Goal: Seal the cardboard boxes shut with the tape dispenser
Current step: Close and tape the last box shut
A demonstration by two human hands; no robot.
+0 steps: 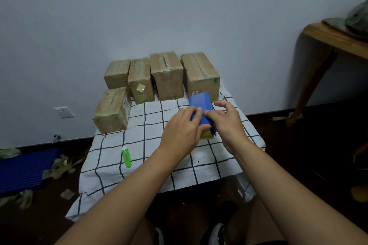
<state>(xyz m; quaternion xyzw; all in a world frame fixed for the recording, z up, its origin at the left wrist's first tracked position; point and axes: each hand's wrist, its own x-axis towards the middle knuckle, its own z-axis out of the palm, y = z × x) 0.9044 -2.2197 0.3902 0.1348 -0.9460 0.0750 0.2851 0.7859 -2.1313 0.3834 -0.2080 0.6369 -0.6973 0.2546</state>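
Two bare forearms reach forward from the bottom edge over a low table covered with a white cloth with a black grid pattern [151,165]. Both hands meet on a blue plastic tape dispenser [200,105], which is near the right far part of the table. The left hand [183,131] is closed around its near left side, and the right hand [225,123] pinches its near right side with thumb and forefinger, the other fingers spread open. The long axis of the dispenser runs from the person toward the wall, a little tilted; its flat blue face points up and away. At its near end a yellowish roll of tape [207,135] shows under the blue body.

Along the far edge four brown cardboard boxes [167,77] stand side by side, upright, touching or almost touching each other. Their tops show shiny tape strips. A fifth brown cardboard box [111,111] lies at the far left corner, tilted, its surface wrinkled and glossy with tape. Near the left edge lies a small green and white plastic utility knife [126,157], well apart from the hands.
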